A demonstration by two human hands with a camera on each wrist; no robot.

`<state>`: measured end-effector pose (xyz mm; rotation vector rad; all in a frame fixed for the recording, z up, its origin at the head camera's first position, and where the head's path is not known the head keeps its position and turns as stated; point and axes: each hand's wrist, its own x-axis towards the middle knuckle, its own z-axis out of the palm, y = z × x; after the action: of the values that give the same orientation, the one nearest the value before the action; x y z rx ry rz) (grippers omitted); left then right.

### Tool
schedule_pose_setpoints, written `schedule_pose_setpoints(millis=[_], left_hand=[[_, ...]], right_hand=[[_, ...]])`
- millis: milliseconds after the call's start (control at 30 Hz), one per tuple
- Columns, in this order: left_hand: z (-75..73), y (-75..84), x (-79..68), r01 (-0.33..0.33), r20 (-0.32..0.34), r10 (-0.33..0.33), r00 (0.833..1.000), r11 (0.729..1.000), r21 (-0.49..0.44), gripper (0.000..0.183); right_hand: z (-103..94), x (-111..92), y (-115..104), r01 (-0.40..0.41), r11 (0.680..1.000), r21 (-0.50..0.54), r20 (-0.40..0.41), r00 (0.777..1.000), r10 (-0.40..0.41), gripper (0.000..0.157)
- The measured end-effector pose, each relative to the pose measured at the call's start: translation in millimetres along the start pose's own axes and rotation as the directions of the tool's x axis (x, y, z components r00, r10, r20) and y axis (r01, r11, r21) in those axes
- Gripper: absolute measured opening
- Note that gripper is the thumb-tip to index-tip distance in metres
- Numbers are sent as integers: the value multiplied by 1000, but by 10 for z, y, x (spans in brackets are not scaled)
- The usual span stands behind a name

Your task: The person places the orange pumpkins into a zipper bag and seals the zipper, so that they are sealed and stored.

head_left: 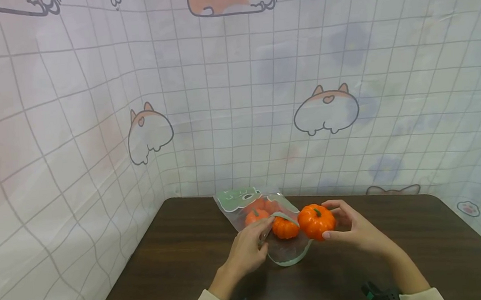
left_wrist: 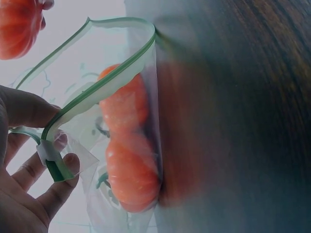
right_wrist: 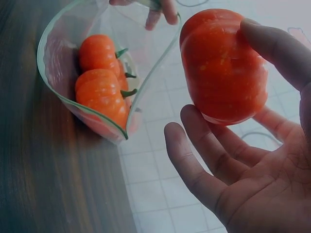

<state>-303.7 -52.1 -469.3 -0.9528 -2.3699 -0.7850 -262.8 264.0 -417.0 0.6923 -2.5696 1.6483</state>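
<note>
Worktop (head_left: 157,274), one, dark wood-grain, under the bag. Bag (head_left: 234,200), one, clear plastic, green-printed, its green-edged mouth gaping and unsealed; work partway along, I judge, with at least three pumpkins (head_left: 286,227) inside and one left outside. My left hand (head_left: 247,247), thumb and fingers pinching the bag's rim; my right hand (head_left: 358,230), partly spread, gripping the loose pumpkin (head_left: 315,225) between thumb and fingers, just beside the mouth: glossy orange, squat, ribbed. Its stem (head_left: 317,213), short, green.
</note>
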Motion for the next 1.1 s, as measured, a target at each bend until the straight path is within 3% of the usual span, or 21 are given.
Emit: schedule_pose_setpoints(millis=[367, 667, 1100], left_hand=[[-14, 20, 10, 27, 12, -27, 1000, 1000, 10, 71], [-17, 21, 17, 38, 20, -38, 999, 999, 8, 71], [-21, 19, 18, 49, 14, -49, 999, 999, 0, 73]], right_hand=[[45, 5, -7, -20, 999, -28, 26, 999, 21, 62], [159, 35, -5, 12, 1000, -13, 163, 987, -9, 59], [348, 82, 63, -58, 998, -16, 282, 958, 60, 60]])
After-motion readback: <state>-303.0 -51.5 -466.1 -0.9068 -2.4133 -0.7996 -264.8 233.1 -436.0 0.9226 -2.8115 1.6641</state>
